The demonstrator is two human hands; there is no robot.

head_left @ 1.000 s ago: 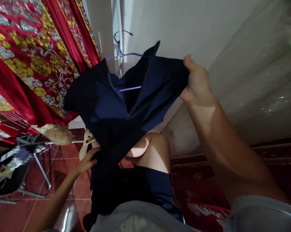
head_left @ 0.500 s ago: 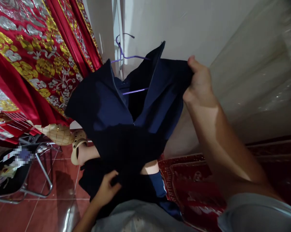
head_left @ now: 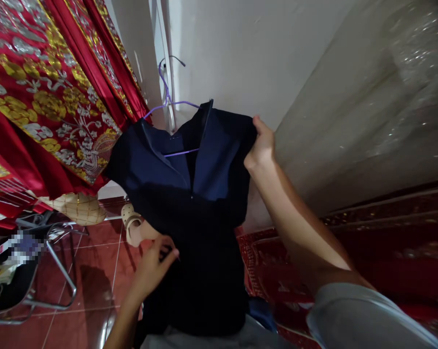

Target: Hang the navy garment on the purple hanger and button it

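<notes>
A navy top (head_left: pixel 213 169) with a stand-up collar and an open front zip hangs on a purple wire hanger (head_left: pixel 167 99). Its lower part falls into dark shadow over my lap. My right hand (head_left: pixel 263 145) is closed on the top's right-side shoulder edge, holding it out. My left hand (head_left: pixel 156 259) is at the left side of the top's lower front, fingers curled in and thumb close to them. Whether cloth is pinched there is hard to make out. The hanger's hook is beside a white upright strip (head_left: pixel 164 43) by the wall.
Red cloth with gold and silver embroidery (head_left: pixel 55 102) hangs at the left. Below it stands a black folding chair (head_left: pixel 13 295) with things on it. A beige clog (head_left: pixel 133 228) is on a foot over red tiles (head_left: pixel 95 286). Clear plastic sheeting (head_left: pixel 364 106) covers the right.
The top and hanger now appear lower and further left, with my right hand still on the shoulder. My left hand has moved up slightly, its fingers more curled.
</notes>
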